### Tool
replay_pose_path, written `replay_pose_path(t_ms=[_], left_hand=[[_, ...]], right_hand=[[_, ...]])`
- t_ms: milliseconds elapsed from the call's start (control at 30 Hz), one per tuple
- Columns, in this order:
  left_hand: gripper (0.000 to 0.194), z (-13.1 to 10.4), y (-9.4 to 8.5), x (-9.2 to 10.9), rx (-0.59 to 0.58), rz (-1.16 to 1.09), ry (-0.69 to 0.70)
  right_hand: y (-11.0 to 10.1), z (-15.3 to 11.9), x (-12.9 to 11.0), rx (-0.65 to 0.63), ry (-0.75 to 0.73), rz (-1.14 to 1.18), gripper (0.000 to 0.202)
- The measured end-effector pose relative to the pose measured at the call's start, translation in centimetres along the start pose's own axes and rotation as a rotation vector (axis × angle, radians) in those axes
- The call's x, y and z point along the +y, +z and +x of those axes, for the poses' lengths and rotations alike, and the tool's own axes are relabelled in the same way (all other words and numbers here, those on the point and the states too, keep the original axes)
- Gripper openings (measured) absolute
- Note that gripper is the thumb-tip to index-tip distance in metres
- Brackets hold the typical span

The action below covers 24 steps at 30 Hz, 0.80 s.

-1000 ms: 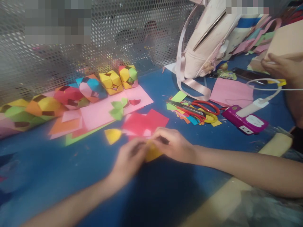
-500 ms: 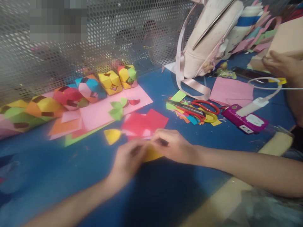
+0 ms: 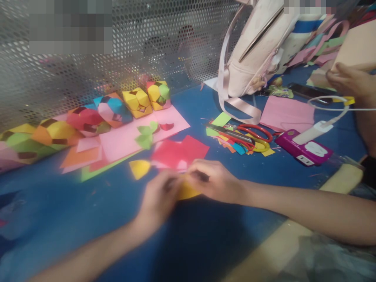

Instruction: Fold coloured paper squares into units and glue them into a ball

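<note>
Between my two hands is a piece of yellow paper [image 3: 188,189], its lower edge showing. My left hand [image 3: 161,194] pinches its left side, a little blurred. On the right side, the fingers of my right hand [image 3: 214,178] are curled closed on the same paper and cover its upper part. Just beyond my hands lie red paper sheets [image 3: 176,152] with some pink among them. A small folded yellow piece [image 3: 140,169] rests left of these, and green folded pieces [image 3: 145,135] lie on a pink sheet [image 3: 117,143] farther back.
Folded paper balls [image 3: 136,102] line the perforated metal panel [image 3: 123,51]. Right of my hands are scissors [image 3: 255,137] on paper scraps, a purple power bank [image 3: 305,148] with a cable, and a pale backpack [image 3: 252,51]. Another person's hand [image 3: 352,80] holds a cream sheet at the far right.
Both hands stay almost in place on the yellow paper, with only a slight shift of the fingers. Everything else on the blue surface lies as before.
</note>
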<state>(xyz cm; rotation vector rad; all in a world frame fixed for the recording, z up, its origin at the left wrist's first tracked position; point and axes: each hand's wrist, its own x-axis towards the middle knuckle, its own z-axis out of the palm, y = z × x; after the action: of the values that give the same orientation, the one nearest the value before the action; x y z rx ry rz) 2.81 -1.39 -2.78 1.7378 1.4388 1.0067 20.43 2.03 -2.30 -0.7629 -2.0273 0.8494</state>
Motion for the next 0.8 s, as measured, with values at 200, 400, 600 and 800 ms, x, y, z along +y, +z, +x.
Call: replay_pose_path(t_ms=[200, 400, 600, 800], left_hand=[[0.009, 0.31, 0.26, -0.01, 0.089, -0.046, -0.023], [0.009, 0.3, 0.13, 0.11, 0.04, -0.073, -0.049], [0.018, 0.31, -0.06, -0.27, 0.022, 0.004, 0.029], [0.014, 0.61, 0.03, -0.24, 0.007, 0.043, 0.113]], right_hand=[[0.06, -0.04, 0.03, 0.008, 0.045, -0.057, 0.016], [0.27, -0.11, 0.54, 0.046, -0.036, -0.13, 0.016], [-0.14, -0.01, 0.46, 0.012, -0.127, -0.16, 0.016], [-0.41, 0.08, 0.46, -0.023, -0.165, -0.162, 0.018]])
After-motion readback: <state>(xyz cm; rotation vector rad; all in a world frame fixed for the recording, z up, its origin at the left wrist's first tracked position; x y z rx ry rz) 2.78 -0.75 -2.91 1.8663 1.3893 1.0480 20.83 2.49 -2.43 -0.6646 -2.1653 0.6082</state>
